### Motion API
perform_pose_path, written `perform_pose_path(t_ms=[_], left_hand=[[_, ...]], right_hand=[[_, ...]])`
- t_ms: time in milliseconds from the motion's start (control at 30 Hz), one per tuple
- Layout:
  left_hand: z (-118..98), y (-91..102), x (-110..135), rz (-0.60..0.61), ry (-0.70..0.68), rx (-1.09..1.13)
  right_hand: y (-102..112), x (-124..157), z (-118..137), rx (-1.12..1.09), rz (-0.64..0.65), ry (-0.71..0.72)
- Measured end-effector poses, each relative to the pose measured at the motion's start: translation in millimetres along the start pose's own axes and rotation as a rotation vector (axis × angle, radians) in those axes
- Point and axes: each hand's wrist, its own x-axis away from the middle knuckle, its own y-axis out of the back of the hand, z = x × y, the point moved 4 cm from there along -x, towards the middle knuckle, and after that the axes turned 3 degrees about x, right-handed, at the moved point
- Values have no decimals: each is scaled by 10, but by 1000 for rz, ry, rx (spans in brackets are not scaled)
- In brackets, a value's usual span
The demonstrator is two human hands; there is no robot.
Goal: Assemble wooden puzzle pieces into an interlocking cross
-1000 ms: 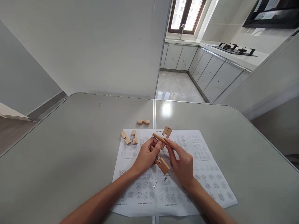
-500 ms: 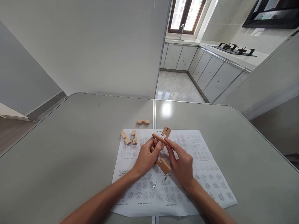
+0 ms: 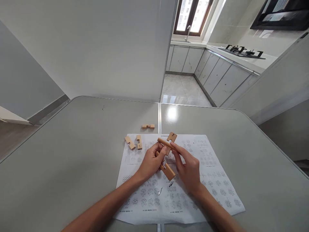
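Both hands hold a part-built cluster of notched wooden puzzle bars [image 3: 168, 145] just above a printed paper sheet [image 3: 212, 180]. My left hand [image 3: 151, 162] is closed round the cluster's lower bars, thumb on top. My right hand [image 3: 188, 167] pinches a bar that crosses the top of the cluster. One bar end [image 3: 168, 171] sticks out below, between the two hands. Three loose wooden pieces lie to the left: two [image 3: 129, 142] [image 3: 139, 142] on the sheet's top left corner and one [image 3: 148, 126] on the bare table beyond it.
The grey table [image 3: 72, 145] has a seam down its middle and rounded far corners. A white wall panel stands behind it. Beyond, to the right, is a kitchen with cabinets, a sink under a window and a gas hob [image 3: 243, 51].
The held cluster shifted very slightly between my fingers. The loose pieces have stayed where they were.
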Motion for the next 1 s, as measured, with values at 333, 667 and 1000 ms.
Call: perform_pose_path(t_ms=[333,667,1000], left_hand=[[52,12,-9,-19,9,-1],[63,20,-21,-25,-19,26],[57,23,-24,-24,-14,45]], right_hand=[[-18,13,-11,9,-12,36],[-23,2,29,11,3,99],[-24,-12,25,-32,22,1]])
